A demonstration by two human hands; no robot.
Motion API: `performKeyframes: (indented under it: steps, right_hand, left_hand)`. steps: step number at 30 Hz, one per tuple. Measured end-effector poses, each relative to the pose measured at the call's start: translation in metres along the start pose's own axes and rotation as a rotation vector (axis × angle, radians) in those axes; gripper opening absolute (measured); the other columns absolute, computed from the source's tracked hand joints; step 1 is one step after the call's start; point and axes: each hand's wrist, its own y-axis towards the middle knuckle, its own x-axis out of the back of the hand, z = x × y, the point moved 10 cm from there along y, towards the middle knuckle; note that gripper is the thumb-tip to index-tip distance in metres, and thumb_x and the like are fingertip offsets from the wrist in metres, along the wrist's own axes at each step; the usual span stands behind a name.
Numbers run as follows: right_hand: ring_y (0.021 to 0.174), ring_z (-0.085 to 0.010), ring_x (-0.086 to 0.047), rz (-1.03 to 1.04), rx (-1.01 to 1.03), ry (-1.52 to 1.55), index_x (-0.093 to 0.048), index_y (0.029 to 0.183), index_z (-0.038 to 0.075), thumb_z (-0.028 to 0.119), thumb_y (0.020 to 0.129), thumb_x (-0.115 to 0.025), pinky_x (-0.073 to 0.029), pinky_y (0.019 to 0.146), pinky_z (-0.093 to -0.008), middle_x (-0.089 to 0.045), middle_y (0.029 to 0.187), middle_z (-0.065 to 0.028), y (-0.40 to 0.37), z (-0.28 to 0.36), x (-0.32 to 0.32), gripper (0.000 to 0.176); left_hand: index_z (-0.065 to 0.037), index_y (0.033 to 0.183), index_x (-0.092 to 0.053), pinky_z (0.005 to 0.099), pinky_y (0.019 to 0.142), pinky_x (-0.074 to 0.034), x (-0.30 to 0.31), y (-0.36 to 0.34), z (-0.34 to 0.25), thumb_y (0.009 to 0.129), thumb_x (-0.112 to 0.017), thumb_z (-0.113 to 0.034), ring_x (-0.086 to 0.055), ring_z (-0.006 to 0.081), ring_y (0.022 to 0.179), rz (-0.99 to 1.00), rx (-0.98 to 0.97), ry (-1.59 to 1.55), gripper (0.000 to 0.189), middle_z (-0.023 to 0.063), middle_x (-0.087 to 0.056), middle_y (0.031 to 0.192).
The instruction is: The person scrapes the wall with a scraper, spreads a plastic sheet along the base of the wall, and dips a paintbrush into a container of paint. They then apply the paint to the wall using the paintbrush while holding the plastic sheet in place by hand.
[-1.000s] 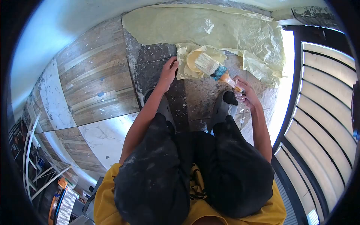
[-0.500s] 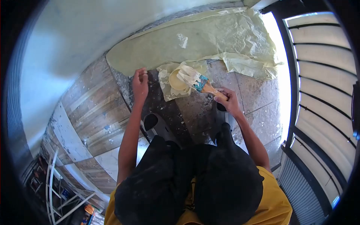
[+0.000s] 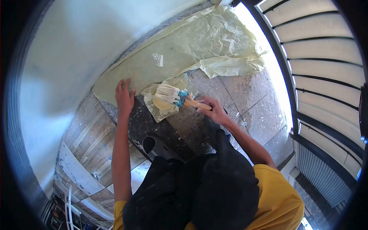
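Observation:
My right hand (image 3: 214, 110) is closed around the wooden handle of a wide paintbrush (image 3: 189, 101). Its bristles are coated in pale paint, and blue-green paint marks the ferrule. The brush head overlaps a round pale-yellow paint container (image 3: 162, 104), hiding much of it. Beneath the container lies a crumpled, paint-spotted piece of pale sheet (image 3: 150, 110). To the left, my left hand (image 3: 125, 99) is open, fingers apart, over the near-left edge of a long pale-yellow sheet (image 3: 130, 73). Nothing shows in that hand.
The long sheet runs along the base of a pale wall (image 3: 84, 42). Paint-spattered floor tiles (image 3: 245, 92) surround my feet in grey shoes (image 3: 159, 147). A barred gate (image 3: 322, 50) stands on the right. White rods (image 3: 69, 207) and clutter are at lower left.
The view has shifted and turned slightly. My left hand has spread its fingers and reached onto the sheet's edge. The brush head now lies more level across the paint container.

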Motion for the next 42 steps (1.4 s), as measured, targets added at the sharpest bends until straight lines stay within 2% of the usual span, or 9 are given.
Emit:
performKeyframes:
  steps: [6,12,15,17,20,24,27,35,42]
  right_hand:
    - [0.081,-0.0069,-0.06,-0.012,-0.115,0.217,-0.067,0.113,0.003,0.013,0.089,-0.078,-0.047,0.073,-0.0255,-0.068,0.09,0.0008,-0.006,0.001,-0.001,0.029]
    - [0.071,-0.0021,-0.053,-0.014,-0.121,0.232,-0.065,0.111,0.005,0.009,0.086,-0.079,-0.038,0.06,-0.0216,-0.067,0.086,0.0045,-0.008,-0.007,-0.007,0.029]
    - [0.072,-0.0026,-0.054,-0.024,-0.068,0.24,-0.066,0.111,0.004,0.009,0.086,-0.08,-0.039,0.062,-0.0215,-0.066,0.084,0.0045,-0.009,-0.01,-0.006,0.029]
    - [0.083,-0.0046,-0.059,-0.014,-0.142,0.303,-0.066,0.114,0.003,0.009,0.087,-0.079,-0.047,0.074,-0.0231,-0.069,0.091,0.0014,-0.015,-0.014,-0.005,0.03]
    - [0.076,-0.0033,-0.057,-0.023,-0.133,0.362,-0.068,0.11,0.003,0.013,0.082,-0.083,-0.043,0.067,-0.0219,-0.066,0.085,0.0036,-0.018,-0.001,0.004,0.033]
    - [0.075,-0.0041,-0.057,0.005,-0.19,0.531,-0.069,0.105,0.002,0.024,0.079,-0.086,-0.042,0.067,-0.022,-0.066,0.084,0.0029,-0.02,0.001,0.008,0.039]
    - [0.068,-0.0053,-0.053,-0.032,-0.122,0.514,-0.069,0.1,0.0,0.041,0.077,-0.086,-0.038,0.059,-0.0228,-0.062,0.077,0.0021,-0.021,-0.008,0.012,0.05]
    - [0.05,-0.002,-0.037,0.307,-0.484,0.92,-0.068,0.11,-0.007,0.032,0.083,-0.077,-0.025,0.046,-0.0201,-0.05,0.066,0.0065,-0.025,-0.054,-0.039,0.048]
    - [0.048,-0.0059,-0.042,0.291,-0.31,0.999,-0.069,0.102,-0.011,0.031,0.08,-0.08,-0.032,0.045,-0.0233,-0.051,0.062,0.0029,-0.022,-0.011,-0.045,0.049]
  left_hand:
    - [-0.014,0.138,-0.057,0.0489,0.106,-0.046,0.008,0.022,0.001,0.091,-0.07,-0.017,-0.051,0.0387,0.131,0.045,0.055,-0.032,0.048,0.0175,-0.05,0.143]
    - [-0.008,0.134,-0.058,0.0474,0.105,-0.046,0.043,0.064,-0.05,0.093,-0.066,-0.013,-0.054,0.0386,0.128,0.05,-0.216,-0.037,0.043,0.0204,-0.054,0.138]
    - [-0.007,0.137,-0.056,0.0463,0.108,-0.046,0.034,0.07,-0.079,0.093,-0.065,-0.011,-0.054,0.0377,0.13,0.218,-0.395,0.083,0.046,0.0196,-0.053,0.143]
    - [-0.004,0.144,-0.05,0.0446,0.113,-0.043,0.016,0.061,-0.104,0.091,-0.065,-0.01,-0.05,0.036,0.136,0.411,-0.587,0.175,0.055,0.0186,-0.049,0.149]
    - [-0.002,0.149,-0.043,0.0429,0.118,-0.04,0.004,0.06,-0.145,0.09,-0.064,-0.009,-0.046,0.0339,0.141,0.467,-0.789,0.208,0.063,0.0176,-0.046,0.153]
    - [0.0,0.151,-0.041,0.0425,0.119,-0.038,-0.004,0.093,-0.19,0.091,-0.06,-0.008,-0.044,0.0332,0.143,0.385,-0.748,0.092,0.063,0.0178,-0.042,0.156]
    - [0.0,0.15,-0.042,0.0425,0.118,-0.04,0.0,0.11,-0.181,0.092,-0.056,-0.005,-0.047,0.0342,0.14,0.364,-0.645,0.031,0.06,0.0169,-0.042,0.157]
    - [-0.002,0.153,-0.038,0.0418,0.118,-0.04,0.003,0.071,-0.113,0.095,-0.058,-0.007,-0.045,0.0326,0.141,0.441,-0.638,0.184,0.061,0.0143,-0.039,0.159]
    - [-0.001,0.154,-0.037,0.0397,0.123,-0.033,-0.009,0.06,-0.108,0.097,-0.06,-0.014,-0.037,0.0271,0.148,0.394,-0.839,0.15,0.063,0.0129,-0.038,0.161]
